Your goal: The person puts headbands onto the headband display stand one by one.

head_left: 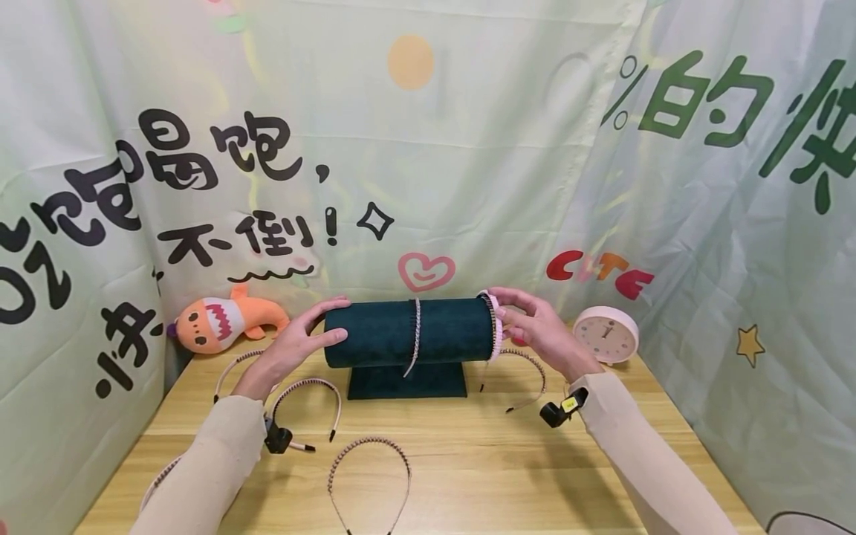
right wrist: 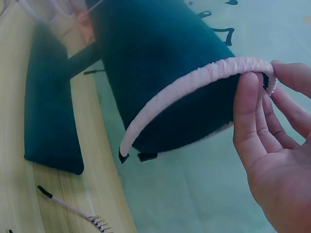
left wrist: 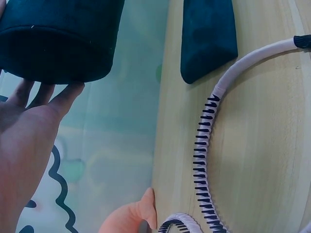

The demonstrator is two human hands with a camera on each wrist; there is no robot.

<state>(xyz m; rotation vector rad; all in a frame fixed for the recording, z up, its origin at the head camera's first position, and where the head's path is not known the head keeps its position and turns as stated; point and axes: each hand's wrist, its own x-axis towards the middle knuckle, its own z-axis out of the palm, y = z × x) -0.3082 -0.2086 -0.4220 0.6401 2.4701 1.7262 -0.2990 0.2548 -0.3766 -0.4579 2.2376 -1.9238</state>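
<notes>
A dark green velvet headband stand (head_left: 374, 334), a horizontal roll on a flat base, stands on the table. My left hand (head_left: 294, 348) holds the roll's left end, thumb in front and fingers over the top and back. My right hand (head_left: 540, 331) pinches a pale pink headband (right wrist: 194, 80) between thumb and fingers at the roll's right end. That headband arches around the roll's rim, its dark tips pointing down. Another beaded headband (head_left: 417, 338) sits over the middle of the roll.
More headbands lie on the table: one in front (head_left: 369, 440), one at left (head_left: 304, 383), one at right (head_left: 538, 368), and others by the left arm. An orange plush toy (head_left: 214, 325) and a round clock (head_left: 605, 334) stand at the back. Printed curtains surround the table.
</notes>
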